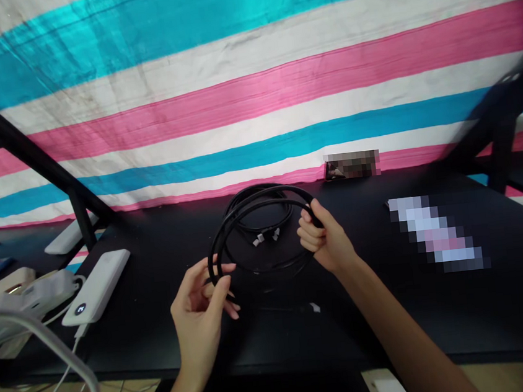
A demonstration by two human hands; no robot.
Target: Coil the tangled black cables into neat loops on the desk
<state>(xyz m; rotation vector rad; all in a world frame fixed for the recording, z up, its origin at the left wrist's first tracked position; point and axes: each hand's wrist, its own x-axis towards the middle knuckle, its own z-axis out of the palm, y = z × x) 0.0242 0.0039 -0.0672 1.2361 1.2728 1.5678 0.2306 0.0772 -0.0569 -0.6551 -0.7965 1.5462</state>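
Observation:
A thick black cable [244, 209] is bent into an arch of loops above the dark table. My right hand [324, 236] is closed in a fist around the cable's right side. At the left side, my left hand [202, 299] has the loops between thumb and fingers, its other fingers loosely spread. More coiled black cable [265, 228] rests on the table behind the raised loops. Light-coloured connector ends [259, 240] show near the middle of that coil; their exact type is too small to tell. A small pale scrap [315, 307] lies nearer the front edge.
To the left lies a white power bank [96, 287] with a lit display and a plugged-in cord. Further left are white power strips [43, 297] and a thick pale cord [47, 334]. Blurred-out items [434, 234] lie right and at the back. Black frame bars [26, 139] flank the table.

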